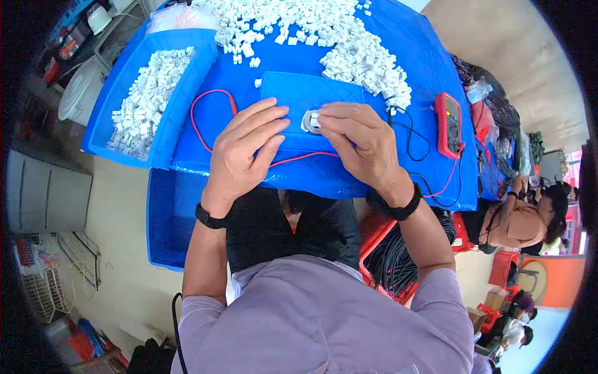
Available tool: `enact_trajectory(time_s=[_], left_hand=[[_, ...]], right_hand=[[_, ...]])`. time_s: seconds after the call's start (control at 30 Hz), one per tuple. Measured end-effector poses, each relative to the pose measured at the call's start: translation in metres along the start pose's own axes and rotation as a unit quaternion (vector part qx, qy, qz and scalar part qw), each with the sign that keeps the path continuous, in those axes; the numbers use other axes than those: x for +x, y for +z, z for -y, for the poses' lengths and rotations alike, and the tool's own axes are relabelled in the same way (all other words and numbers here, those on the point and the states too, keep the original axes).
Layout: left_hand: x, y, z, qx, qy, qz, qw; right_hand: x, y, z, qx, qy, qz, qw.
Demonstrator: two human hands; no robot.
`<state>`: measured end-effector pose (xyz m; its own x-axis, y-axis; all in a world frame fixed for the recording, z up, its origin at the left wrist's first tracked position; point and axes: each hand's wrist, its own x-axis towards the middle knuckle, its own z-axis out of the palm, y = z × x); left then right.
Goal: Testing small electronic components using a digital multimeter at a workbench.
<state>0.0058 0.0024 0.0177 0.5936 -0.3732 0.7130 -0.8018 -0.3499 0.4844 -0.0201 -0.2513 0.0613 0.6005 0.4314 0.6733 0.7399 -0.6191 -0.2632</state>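
Note:
My right hand pinches a small white plastic piece between thumb and fingers. The piece is at a round grey metal disc that lies on a blue plastic box. To the left of the disc, over the same box, hovers my left hand, its thumb apart from the fingers and nothing seen in it. A red test lead passes behind my left hand and along the box's near side. Fingers hide part of the disc and of the box.
White plastic connectors lie heaped on the blue-covered table, and more fill a blue bin at left. A red multimeter with leads is at right. Black cables fill a red crate beside my lap. A person works farther right.

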Motion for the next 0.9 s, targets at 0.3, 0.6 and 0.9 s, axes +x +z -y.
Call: enact_trajectory(time_s=[0.3, 0.6, 0.9], left_hand=[[0.003, 0.001, -0.002, 0.01, 0.0, 0.011, 1.0], [0.003, 0.001, -0.001, 0.025, 0.001, 0.017, 1.0], [0.008, 0.006, -0.005, 0.02, 0.001, 0.018, 1.0]], right_hand=[[-0.01, 0.006, -0.007, 0.004, -0.006, -0.03, 1.0], [-0.003, -0.002, -0.01, 0.011, -0.01, -0.007, 1.0], [0.003, -0.014, 0.0, -0.119, -0.104, 0.059, 0.986]])
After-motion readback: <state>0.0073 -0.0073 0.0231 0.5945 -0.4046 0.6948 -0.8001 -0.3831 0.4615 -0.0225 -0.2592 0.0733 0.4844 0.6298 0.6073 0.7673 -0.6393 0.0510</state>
